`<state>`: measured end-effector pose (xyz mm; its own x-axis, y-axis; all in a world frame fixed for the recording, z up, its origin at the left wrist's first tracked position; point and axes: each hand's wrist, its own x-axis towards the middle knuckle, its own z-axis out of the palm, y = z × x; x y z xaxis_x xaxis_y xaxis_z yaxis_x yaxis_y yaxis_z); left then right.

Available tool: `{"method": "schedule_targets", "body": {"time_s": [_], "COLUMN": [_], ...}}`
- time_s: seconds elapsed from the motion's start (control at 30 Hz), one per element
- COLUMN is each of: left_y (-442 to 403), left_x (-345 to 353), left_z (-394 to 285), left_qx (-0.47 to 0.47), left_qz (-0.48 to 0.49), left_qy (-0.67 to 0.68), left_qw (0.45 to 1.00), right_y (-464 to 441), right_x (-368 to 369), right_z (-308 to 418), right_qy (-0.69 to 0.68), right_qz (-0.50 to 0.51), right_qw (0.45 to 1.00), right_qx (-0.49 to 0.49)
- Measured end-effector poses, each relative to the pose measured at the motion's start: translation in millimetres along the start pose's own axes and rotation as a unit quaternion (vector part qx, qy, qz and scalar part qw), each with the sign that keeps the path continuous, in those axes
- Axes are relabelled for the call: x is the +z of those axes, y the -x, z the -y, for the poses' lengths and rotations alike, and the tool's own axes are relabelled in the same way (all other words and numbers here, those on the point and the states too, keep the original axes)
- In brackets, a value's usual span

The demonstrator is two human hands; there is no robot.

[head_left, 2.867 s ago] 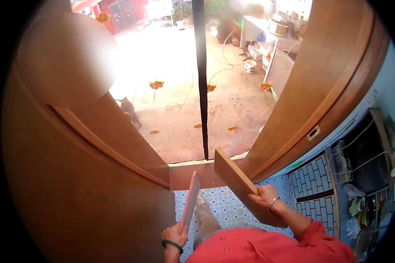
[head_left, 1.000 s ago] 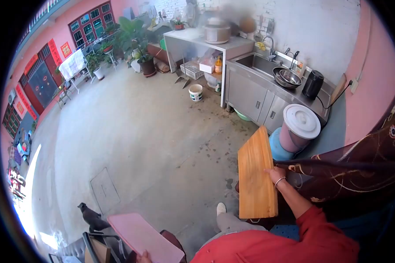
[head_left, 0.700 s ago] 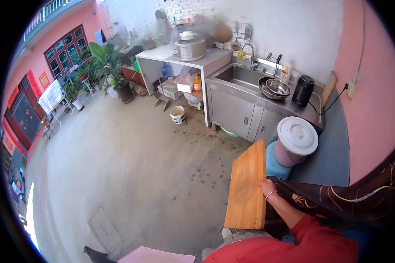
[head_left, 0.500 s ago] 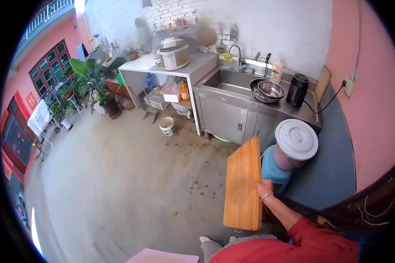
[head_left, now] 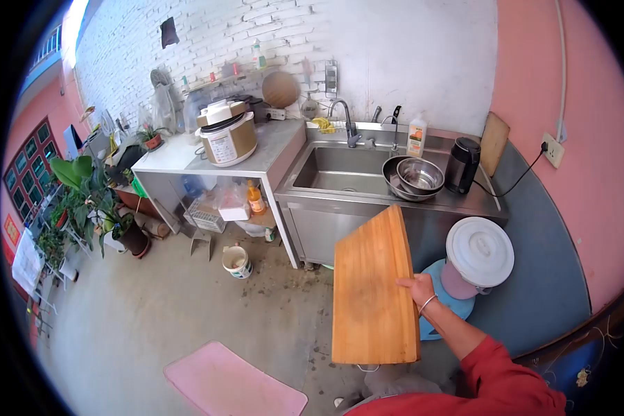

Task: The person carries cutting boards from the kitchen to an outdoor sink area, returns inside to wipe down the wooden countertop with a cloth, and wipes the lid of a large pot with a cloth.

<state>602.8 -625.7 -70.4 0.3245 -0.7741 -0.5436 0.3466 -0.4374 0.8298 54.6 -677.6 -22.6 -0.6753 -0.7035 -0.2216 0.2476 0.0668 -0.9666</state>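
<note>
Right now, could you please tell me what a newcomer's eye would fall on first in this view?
Most likely the thick rectangular wooden board, held near the middle by the right hand at its right edge. Next might come the flat pale-pink board at the lower edge, and the round white lid on the pink bucket at right. Behind, the shiny stainless-steel sink unit with two stacked round metal bowls may stand out.

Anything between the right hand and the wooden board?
Nothing visible. The right hand grips the wooden board directly at its right-hand edge as pictured. The lidded bucket stands beyond the hand, not between.
</note>
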Motion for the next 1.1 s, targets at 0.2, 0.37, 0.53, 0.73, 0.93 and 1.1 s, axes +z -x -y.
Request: {"method": "schedule_targets", "body": {"time_s": [0.2,0.37,0.53,0.73,0.93,1.1], "left_y": [-58,-71,-110,-141,-206,-291], "left_x": [142,276,376,513,626,698], "left_z": [-73,-128,-165,-236,-271,-271], "left_qx": [0.098,0.112,0.21,0.089,0.032,0.05], "left_qz": [0.091,0.114,0.19,0.225,0.324,0.387], "left_qy": [-0.028,-0.018,-0.027,-0.03,-0.035,-0.067], "left_qw": [0.991,0.987,0.959,0.97,0.945,0.918], "right_y": [-117,-237,-360,-445,-509,-526], "right_x": [62,102,126,151,153,155], "right_z": [48,63,65,68,42,36], "right_qy": [-0.061,-0.112,-0.152,-0.189,-0.239,-0.265], "right_qz": [-0.01,0.005,0.012,-0.024,-0.05,-0.053], "right_qw": [0.998,0.993,0.987,0.979,0.965,0.959], "right_qx": [0.033,0.04,0.057,0.078,0.099,0.092]}}
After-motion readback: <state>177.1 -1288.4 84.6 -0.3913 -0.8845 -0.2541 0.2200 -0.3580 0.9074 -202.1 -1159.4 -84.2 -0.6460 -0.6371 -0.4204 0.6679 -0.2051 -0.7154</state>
